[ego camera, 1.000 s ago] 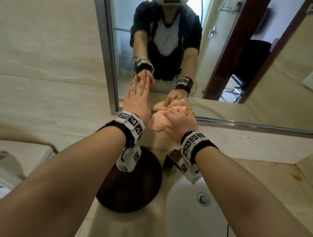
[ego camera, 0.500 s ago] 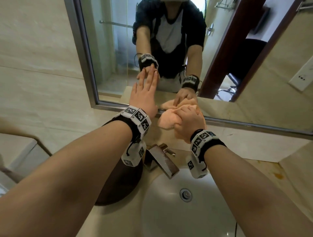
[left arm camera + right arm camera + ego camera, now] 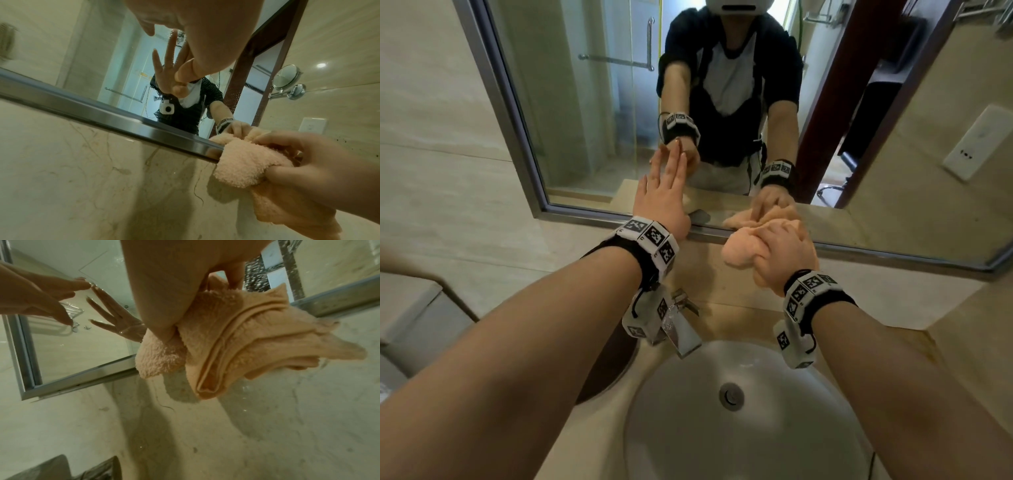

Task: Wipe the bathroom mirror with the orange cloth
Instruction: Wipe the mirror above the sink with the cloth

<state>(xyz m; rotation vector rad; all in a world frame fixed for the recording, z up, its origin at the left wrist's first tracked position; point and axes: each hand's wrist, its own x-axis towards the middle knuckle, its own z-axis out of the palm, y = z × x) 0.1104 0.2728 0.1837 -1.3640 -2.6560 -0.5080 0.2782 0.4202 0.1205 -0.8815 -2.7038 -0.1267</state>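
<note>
The bathroom mirror (image 3: 592, 113) hangs in a metal frame (image 3: 510, 113) on the tiled wall above the sink. My left hand (image 3: 664, 192) lies flat with straight fingers, its fingertips (image 3: 674, 150) touching the glass low down. My right hand (image 3: 784, 253) grips the bunched orange cloth (image 3: 743, 246) against the mirror's bottom frame edge. The left wrist view shows the cloth (image 3: 244, 160) pressed over the frame strip (image 3: 107, 116). In the right wrist view the cloth (image 3: 242, 340) is folded and crumpled under my right hand (image 3: 164, 288), with my left hand (image 3: 41, 300) at the left.
A white sink basin (image 3: 739, 411) with a chrome faucet (image 3: 681, 329) sits right below my arms. A dark round object (image 3: 606, 373) stands left of the sink under my left forearm. The beige counter (image 3: 893, 301) runs right; a wall socket (image 3: 976, 147) is reflected at right.
My right hand with the cloth has slid right along the mirror's lower edge. My left hand keeps flat on the glass. The head view has shifted right, over the sink.
</note>
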